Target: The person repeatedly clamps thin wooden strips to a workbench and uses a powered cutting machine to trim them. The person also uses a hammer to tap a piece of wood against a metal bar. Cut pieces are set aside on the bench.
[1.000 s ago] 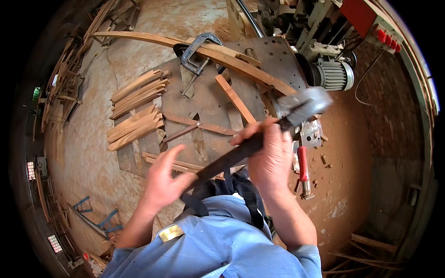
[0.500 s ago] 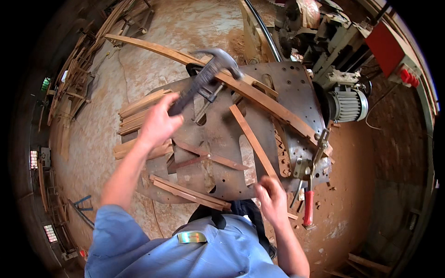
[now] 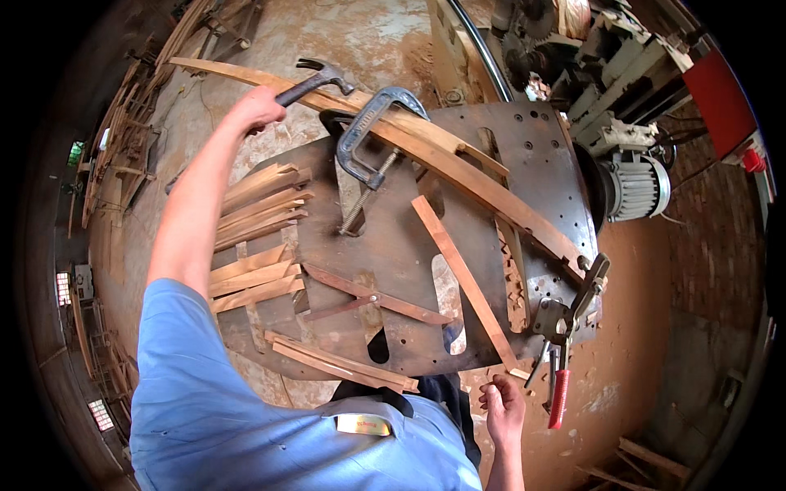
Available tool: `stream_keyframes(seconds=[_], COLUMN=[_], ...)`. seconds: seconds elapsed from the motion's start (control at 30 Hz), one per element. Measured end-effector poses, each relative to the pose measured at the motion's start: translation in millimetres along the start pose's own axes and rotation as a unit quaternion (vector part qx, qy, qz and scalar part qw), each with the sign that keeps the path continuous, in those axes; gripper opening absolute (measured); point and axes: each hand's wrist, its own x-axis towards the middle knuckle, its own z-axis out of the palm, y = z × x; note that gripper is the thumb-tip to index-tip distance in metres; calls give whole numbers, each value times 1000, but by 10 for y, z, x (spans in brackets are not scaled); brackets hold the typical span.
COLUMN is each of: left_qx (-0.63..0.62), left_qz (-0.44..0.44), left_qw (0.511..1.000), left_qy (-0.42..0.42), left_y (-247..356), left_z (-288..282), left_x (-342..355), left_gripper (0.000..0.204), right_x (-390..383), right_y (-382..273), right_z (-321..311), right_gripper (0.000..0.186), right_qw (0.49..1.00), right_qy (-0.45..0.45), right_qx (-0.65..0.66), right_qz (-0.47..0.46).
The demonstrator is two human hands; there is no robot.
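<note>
Dusty reddish workshop floor [image 3: 655, 327] all around, with a big dark metal worktop [image 3: 508, 172] in the middle that's full of holes and cut-outs. Left hand [image 3: 258, 109] is stretched way out over the far left corner, fist closed around the handle of a claw hammer [image 3: 319, 80], whose head sits just above the long curved wooden strip [image 3: 458, 168] that runs across the plate. Grey C-clamp [image 3: 368, 139] is right next to the hammer head, pinning that curved strip to the worktop, screw pointing down toward the person. Right hand [image 3: 503, 409] is down low near the front edge of the plate, fingers loosely curled, not holding anything as far as I can see. A straight wooden slat [image 3: 463, 278] lies diagonally on the plate, a toggle clamp with a red handle [image 3: 561, 360] hangs off the right edge, and there's a pile of short wood strips [image 3: 254, 237] on the left side. Electric motor [image 3: 634, 184] sits off to the right.
</note>
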Motion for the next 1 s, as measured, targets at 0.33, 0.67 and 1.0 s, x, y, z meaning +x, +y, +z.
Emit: stream_keyframes(seconds=[0.33,0.67,1.0], left_qx=[-112,-142,-169], left_qz=[-46,-43,-21], left_qw=[989,986,980], left_qy=[-80,-78,-104], left_y=[-83,-77,-68], left_z=[-64,-30,-58], left_x=[36,32,23], left_gripper=[18,12,14], right_x=[-19,2,14], right_y=[131,161,110], right_z=[-23,-90,-91], right_gripper=[24,20,21], right_qw=[999,999,999], right_qy=[24,21,32], right_qx=[-27,-35,-27], right_qz=[-3,-25,-4])
